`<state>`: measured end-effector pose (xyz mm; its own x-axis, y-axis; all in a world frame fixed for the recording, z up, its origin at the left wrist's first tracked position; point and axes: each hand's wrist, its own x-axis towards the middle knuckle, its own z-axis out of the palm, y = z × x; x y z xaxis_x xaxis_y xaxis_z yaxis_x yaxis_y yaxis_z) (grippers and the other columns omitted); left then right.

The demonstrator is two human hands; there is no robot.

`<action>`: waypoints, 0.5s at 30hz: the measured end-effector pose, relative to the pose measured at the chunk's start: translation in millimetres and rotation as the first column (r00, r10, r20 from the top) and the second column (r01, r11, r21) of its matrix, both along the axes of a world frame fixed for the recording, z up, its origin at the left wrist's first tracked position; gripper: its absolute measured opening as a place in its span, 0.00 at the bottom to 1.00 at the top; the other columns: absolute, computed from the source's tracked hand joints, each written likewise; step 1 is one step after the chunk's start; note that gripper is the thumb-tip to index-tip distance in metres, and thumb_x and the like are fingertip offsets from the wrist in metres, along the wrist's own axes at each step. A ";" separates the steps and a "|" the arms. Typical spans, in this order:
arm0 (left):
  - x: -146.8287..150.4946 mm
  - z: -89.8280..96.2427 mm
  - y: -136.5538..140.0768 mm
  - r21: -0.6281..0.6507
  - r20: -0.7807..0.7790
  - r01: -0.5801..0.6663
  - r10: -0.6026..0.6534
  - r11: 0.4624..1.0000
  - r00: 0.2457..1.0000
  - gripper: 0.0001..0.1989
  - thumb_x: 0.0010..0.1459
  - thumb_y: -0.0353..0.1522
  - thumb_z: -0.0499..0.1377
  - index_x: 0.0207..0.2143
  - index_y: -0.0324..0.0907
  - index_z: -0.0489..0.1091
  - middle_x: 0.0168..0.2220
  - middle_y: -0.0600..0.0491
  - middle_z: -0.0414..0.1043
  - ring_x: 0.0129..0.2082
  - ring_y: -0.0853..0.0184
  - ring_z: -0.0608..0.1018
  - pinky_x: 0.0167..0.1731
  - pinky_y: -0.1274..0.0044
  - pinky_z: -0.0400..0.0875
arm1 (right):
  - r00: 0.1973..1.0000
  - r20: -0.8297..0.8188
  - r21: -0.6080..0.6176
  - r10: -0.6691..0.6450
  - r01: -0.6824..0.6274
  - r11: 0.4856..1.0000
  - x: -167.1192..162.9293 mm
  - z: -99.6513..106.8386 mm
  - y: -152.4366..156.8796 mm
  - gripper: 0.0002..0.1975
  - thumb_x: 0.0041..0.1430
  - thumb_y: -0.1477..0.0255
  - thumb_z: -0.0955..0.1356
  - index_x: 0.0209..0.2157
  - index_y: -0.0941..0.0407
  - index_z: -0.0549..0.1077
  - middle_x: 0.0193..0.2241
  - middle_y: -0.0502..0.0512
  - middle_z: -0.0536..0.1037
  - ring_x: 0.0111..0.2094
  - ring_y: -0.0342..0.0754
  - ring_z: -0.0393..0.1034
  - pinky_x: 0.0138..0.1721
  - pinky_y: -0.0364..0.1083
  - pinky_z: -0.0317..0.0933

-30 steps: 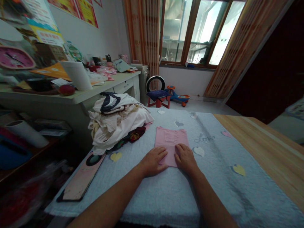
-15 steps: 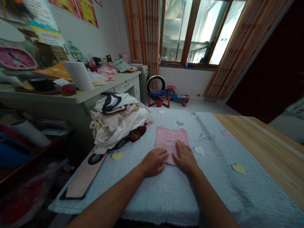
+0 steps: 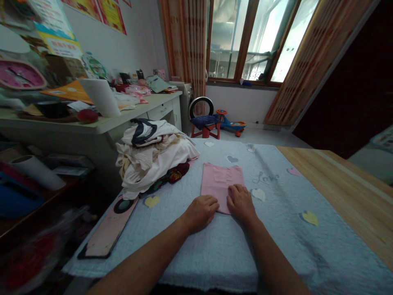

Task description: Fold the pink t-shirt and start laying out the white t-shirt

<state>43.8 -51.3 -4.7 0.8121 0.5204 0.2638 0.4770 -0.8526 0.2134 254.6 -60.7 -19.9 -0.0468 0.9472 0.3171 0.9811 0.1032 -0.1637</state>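
A pink garment (image 3: 221, 176), folded into a flat rectangle with a pocket-like patch, lies on the light blue cloth (image 3: 215, 250) over the table. My left hand (image 3: 202, 211) is at its near left corner, the fingers curled together on the edge. At the near right edge, my right hand (image 3: 241, 200) has its fingers bent inward and closed on the fabric. Both thumbs point towards the garment's near edge, and the fingertips are partly hidden.
Left of the garment rises a heap of rumpled clothes (image 3: 159, 153). A pink flat board with a dark round hole (image 3: 107, 229) lies at the table's left edge. Beyond stand a cluttered desk (image 3: 123, 123) and a red stool (image 3: 208, 130). Bare wood (image 3: 337, 176) shows at right.
My right hand has drawn back slightly towards me, its fingers going from stretched flat to curled. The left hand's fingers have also pulled in a little at the edge. The garment stays put.
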 end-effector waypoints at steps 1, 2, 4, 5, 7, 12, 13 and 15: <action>0.8 -1.0 0.0 -0.003 0.013 -0.003 0.003 1.000 1.000 0.09 0.62 0.26 0.54 0.42 0.43 0.70 0.44 0.48 0.74 0.47 0.61 0.76 0.49 0.68 0.71 | 1.000 -0.001 0.001 0.002 -0.002 1.000 -0.2 0.0 0.0 0.15 0.60 0.71 0.65 0.48 0.57 0.70 0.47 0.61 0.71 0.48 0.56 0.63 0.50 0.51 0.56; 1.5 -1.9 -0.1 -0.006 0.029 -0.009 0.010 1.000 1.000 0.09 0.62 0.26 0.54 0.43 0.43 0.70 0.44 0.48 0.74 0.46 0.61 0.76 0.49 0.68 0.71 | 1.000 -0.003 0.001 0.005 -0.005 1.000 -0.3 0.2 -0.1 0.15 0.60 0.71 0.65 0.49 0.57 0.70 0.47 0.61 0.71 0.48 0.56 0.63 0.50 0.51 0.56; 2.7 -3.3 -0.5 -0.015 0.056 -0.029 0.030 0.999 0.998 0.11 0.63 0.26 0.52 0.44 0.44 0.70 0.44 0.49 0.74 0.46 0.61 0.76 0.48 0.69 0.71 | 1.000 -0.012 0.000 0.010 -0.010 1.000 -0.4 0.6 -0.4 0.15 0.60 0.72 0.65 0.49 0.56 0.70 0.48 0.61 0.71 0.48 0.56 0.63 0.51 0.51 0.56; 3.2 -4.0 -0.7 -0.019 0.063 -0.041 0.043 0.999 0.997 0.11 0.64 0.26 0.52 0.45 0.44 0.70 0.44 0.49 0.74 0.46 0.62 0.76 0.48 0.69 0.71 | 1.000 -0.017 0.001 0.012 -0.012 1.000 -0.3 0.7 -0.4 0.15 0.60 0.72 0.64 0.49 0.56 0.70 0.47 0.61 0.72 0.49 0.55 0.64 0.52 0.51 0.55; 3.7 -5.3 -1.3 -0.021 0.065 -0.063 0.064 0.998 0.996 0.11 0.64 0.26 0.51 0.46 0.44 0.69 0.45 0.49 0.74 0.46 0.62 0.76 0.47 0.69 0.71 | 0.999 -0.029 -0.001 0.019 -0.019 1.000 0.1 0.5 -0.3 0.15 0.59 0.72 0.65 0.48 0.56 0.70 0.47 0.60 0.72 0.48 0.55 0.64 0.52 0.51 0.55; 4.6 -7.3 -3.2 0.025 0.021 -0.089 0.089 0.996 0.996 0.08 0.64 0.26 0.51 0.42 0.42 0.68 0.41 0.49 0.74 0.42 0.62 0.76 0.44 0.70 0.72 | 0.996 -0.075 0.032 0.040 -0.037 0.999 1.7 1.0 -0.4 0.16 0.58 0.73 0.65 0.48 0.57 0.69 0.46 0.61 0.71 0.48 0.54 0.64 0.50 0.49 0.57; 4.7 -6.9 -3.7 0.038 0.006 -0.090 0.090 0.995 0.996 0.07 0.64 0.26 0.52 0.40 0.42 0.68 0.41 0.49 0.73 0.42 0.62 0.76 0.43 0.70 0.72 | 0.995 -0.086 0.036 0.050 -0.047 0.998 1.7 2.2 -1.1 0.14 0.58 0.74 0.65 0.47 0.58 0.69 0.45 0.61 0.71 0.47 0.54 0.64 0.50 0.49 0.57; 4.8 -5.4 -4.7 0.061 -0.021 -0.092 0.094 0.994 0.995 0.05 0.63 0.26 0.53 0.38 0.41 0.68 0.40 0.49 0.73 0.41 0.61 0.76 0.43 0.70 0.72 | 0.994 -0.088 0.026 0.070 -0.067 0.997 1.1 6.1 -3.5 0.08 0.57 0.74 0.65 0.40 0.58 0.71 0.41 0.60 0.71 0.44 0.52 0.64 0.47 0.48 0.58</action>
